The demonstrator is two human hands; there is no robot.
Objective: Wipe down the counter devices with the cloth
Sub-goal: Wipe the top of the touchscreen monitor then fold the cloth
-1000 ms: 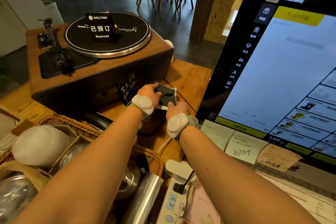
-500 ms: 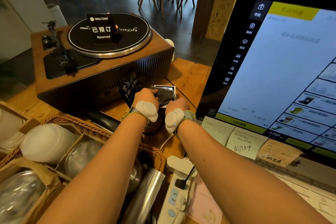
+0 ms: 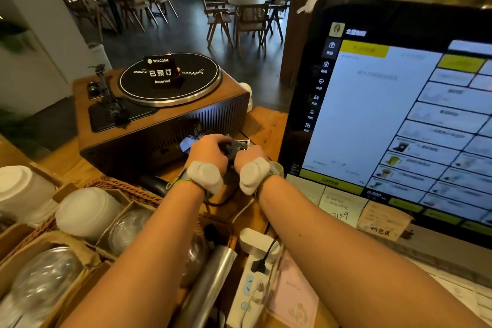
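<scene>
Cloth [image 3: 234, 147] in left hand [image 3: 210, 151], beside right hand [image 3: 250, 157]

black sign [image 3: 161, 72] on the turntable [image 3: 205, 80] reads "welcome", "已预订", "reserved".

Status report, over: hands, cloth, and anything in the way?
Left hand grips cloth against small device. Right hand beside it, fingers hidden. Turntable and screen close on both sides.

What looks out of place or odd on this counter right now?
The Reserved sign stands on the turntable platter, where a record would go. Paper notes are stuck along the lower edge of the screen. Nothing looks spilled or broken.
</scene>
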